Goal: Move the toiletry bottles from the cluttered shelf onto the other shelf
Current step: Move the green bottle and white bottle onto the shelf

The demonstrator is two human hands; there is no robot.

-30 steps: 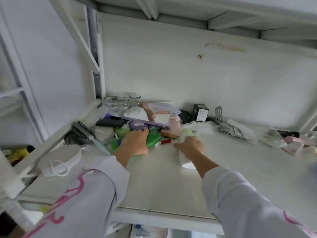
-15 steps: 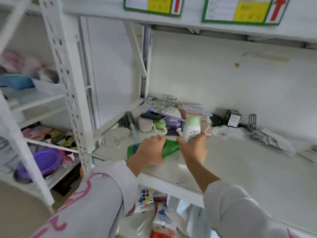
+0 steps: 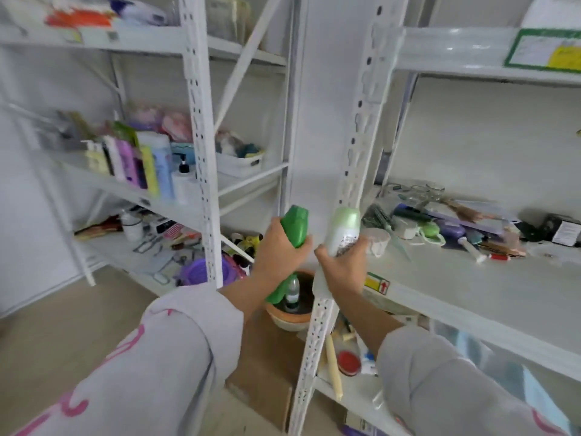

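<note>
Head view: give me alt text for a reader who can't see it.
A person's left hand holds a dark green bottle and the right hand a pale green bottle, between a cluttered shelf at right and a shelf of upright bottles at left.

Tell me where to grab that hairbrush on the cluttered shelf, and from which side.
Judging from this blurred view, take the hairbrush by its handle, coming from the shelf's open front. Its bristled head points toward the upright post and offers no firm hold, and clutter crowds it behind and to the right. Both the left hand and right hand hold bottles, so free one first.
</note>
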